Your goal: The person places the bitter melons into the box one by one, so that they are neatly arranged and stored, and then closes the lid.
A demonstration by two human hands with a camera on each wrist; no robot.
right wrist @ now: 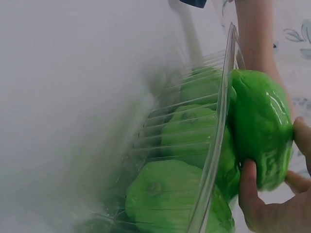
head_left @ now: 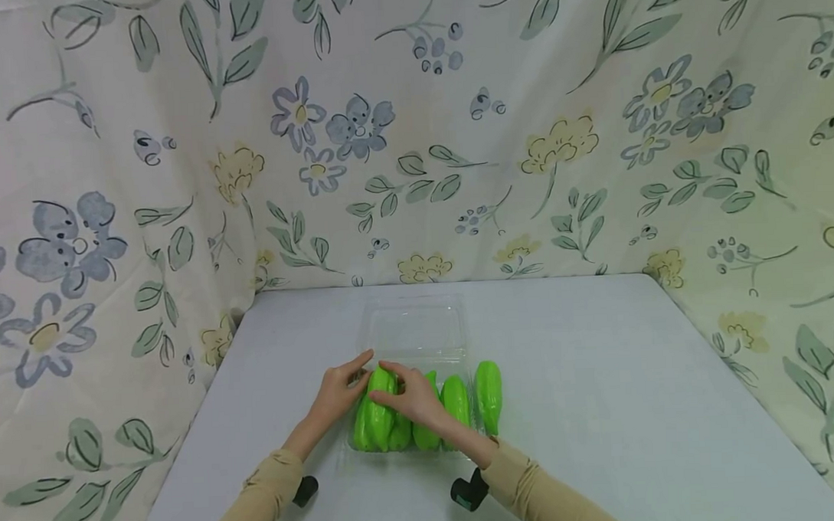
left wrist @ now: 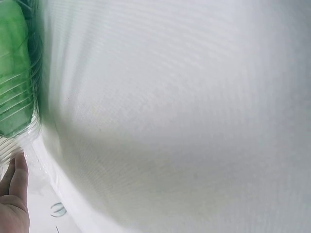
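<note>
A clear plastic clamshell box (head_left: pixel 413 454) stands with its lid folded back and holds several glossy green, elongated fruits, papaya-like in shape. My right hand (head_left: pixel 420 402) pinches one green fruit (right wrist: pixel 260 128) between thumb and fingers, above the others at the box's left side. In the right wrist view that fruit sits at the rim, over the green fruits (right wrist: pixel 165 194) seen through the ribbed wall. My left hand (head_left: pixel 339 391) is at the box's left far side, close to the held fruit's far end. Its fingers (left wrist: pixel 20 177) look fairly straight, by the box's end.
Another green fruit (head_left: pixel 489 396) lies on the white table just right of the box. The transparent lid (head_left: pixel 414 327) lies toward the back. A floral curtain (head_left: pixel 413 138) hangs behind and along both sides of the table.
</note>
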